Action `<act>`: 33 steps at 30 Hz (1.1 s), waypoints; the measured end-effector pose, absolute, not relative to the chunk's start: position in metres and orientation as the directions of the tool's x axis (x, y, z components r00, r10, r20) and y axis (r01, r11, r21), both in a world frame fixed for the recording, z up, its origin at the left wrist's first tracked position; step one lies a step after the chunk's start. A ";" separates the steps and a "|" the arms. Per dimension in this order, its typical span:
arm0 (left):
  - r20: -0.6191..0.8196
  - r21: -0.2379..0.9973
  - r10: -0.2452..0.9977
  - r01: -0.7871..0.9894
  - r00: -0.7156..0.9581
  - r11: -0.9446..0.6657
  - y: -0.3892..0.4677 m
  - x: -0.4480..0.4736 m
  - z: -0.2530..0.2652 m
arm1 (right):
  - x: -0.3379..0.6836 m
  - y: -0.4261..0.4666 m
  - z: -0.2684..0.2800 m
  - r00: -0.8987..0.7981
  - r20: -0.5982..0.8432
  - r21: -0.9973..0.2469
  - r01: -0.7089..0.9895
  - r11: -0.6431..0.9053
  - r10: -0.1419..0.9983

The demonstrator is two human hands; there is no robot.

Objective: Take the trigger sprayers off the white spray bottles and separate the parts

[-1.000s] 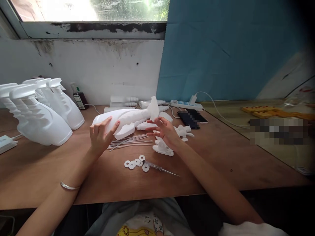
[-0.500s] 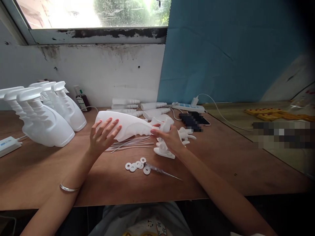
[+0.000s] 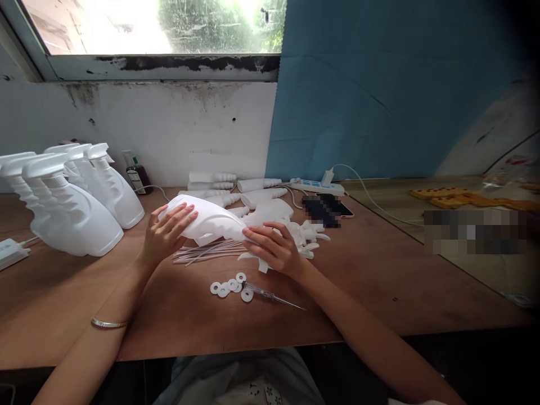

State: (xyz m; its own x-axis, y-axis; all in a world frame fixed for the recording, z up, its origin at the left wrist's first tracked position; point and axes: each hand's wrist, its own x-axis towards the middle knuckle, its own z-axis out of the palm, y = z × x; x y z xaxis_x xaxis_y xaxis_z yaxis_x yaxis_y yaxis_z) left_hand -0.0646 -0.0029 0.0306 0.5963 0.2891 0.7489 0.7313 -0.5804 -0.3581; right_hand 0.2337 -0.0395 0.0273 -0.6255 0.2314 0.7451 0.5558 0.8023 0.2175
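A white plastic spray bottle body (image 3: 206,216) is tilted on its side above the table, between my two hands. My left hand (image 3: 166,230) grips its wide base end with the fingers over the top. At the narrow neck end, my right hand (image 3: 272,247) has its fingers around the bottle; the neck itself is mostly hidden. White trigger spray heads (image 3: 310,233) lie just beyond my right hand. Under the bottle is a bundle of thin white tubes (image 3: 206,252). Closer to me are several white ring washers (image 3: 223,289) and a clear-handled screwdriver (image 3: 270,293).
Several spray bottles with heads fitted (image 3: 80,208) stand at the left. More bottle bodies (image 3: 261,184) lie along the wall. A power strip (image 3: 318,186), phones (image 3: 343,207), a dark bottle (image 3: 137,175) and a white adapter (image 3: 12,251) are also on the table.
The bottle has tipped, its neck now lower and nearer me. My right hand has shifted slightly left, its fingers more stretched along the neck. The whole view has shifted a little.
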 end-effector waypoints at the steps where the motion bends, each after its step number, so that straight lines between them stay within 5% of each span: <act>1: 0.742 -0.349 0.305 0.733 0.596 -0.584 -0.003 -0.064 0.031 | 0.235 -0.040 0.027 -0.645 0.716 0.211 0.564 0.798 0.267; 7: 0.732 -0.326 0.317 0.719 0.603 -0.614 -0.003 -0.064 0.031 | 0.239 -0.040 0.019 -0.688 0.639 0.230 0.598 0.767 0.344; 13: 0.733 -0.334 0.297 0.705 0.611 -0.626 -0.004 -0.061 0.033 | 0.239 -0.036 0.023 -0.635 0.755 0.239 0.500 0.832 0.165; 17: 0.669 -0.270 0.368 0.673 0.646 -0.689 0.004 -0.061 0.048 | 0.262 -0.033 0.037 -0.640 0.671 0.048 0.542 0.839 0.375; 20: 0.559 -0.182 0.525 0.713 0.642 -0.677 0.020 -0.069 0.070 | 0.300 -0.032 0.045 -0.566 0.677 0.047 0.671 0.740 0.471; 22: 0.546 -0.175 0.598 0.778 0.586 -0.603 0.034 -0.074 0.088 | 0.327 -0.032 0.045 -0.450 0.821 0.177 0.786 0.592 0.352; 24: 0.579 -0.157 0.663 0.862 0.475 -0.481 0.054 -0.073 0.101 | 0.345 -0.031 0.041 -0.368 0.928 0.302 0.841 0.449 0.065; 27: 0.579 -0.135 0.752 0.946 0.317 -0.294 0.092 -0.058 0.108 | 0.353 -0.029 0.032 -0.113 0.988 0.147 0.912 0.383 -0.109; 33: 0.474 -0.109 0.862 0.983 0.181 -0.147 0.168 -0.023 0.073 | 0.348 -0.028 0.025 0.186 0.974 -0.227 0.819 0.527 0.131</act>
